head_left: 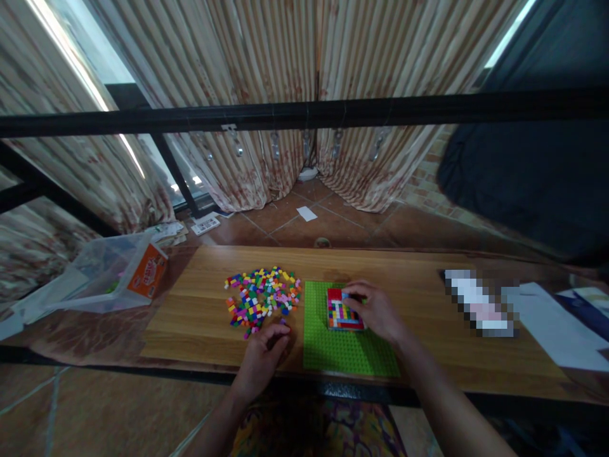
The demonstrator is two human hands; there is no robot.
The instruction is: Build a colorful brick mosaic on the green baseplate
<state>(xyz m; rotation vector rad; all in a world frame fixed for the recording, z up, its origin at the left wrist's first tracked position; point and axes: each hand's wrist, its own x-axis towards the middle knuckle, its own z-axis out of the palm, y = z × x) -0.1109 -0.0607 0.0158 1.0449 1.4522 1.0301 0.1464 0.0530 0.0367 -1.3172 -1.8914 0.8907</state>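
A green studded baseplate (328,352) lies on the wooden table board. On its upper part sits a low rectangular build of multicoloured toy bricks (339,311), red along parts of its edges. My right hand (375,310) reaches over the build's right side, thumb and fingers closed together against its top; whatever is between them is hidden. To the left spreads a loose pile of small coloured toy bricks (264,295). Just below this pile my left hand (264,358) is closed in a pinch, with a tiny reddish spot at the fingertips, too small to name.
A clear plastic box (107,273) with an orange label lies tipped at the left. At the right are a blurred-out flat object (478,303) and white papers (556,327). A black rail (304,114) crosses in front of the curtains (266,57).
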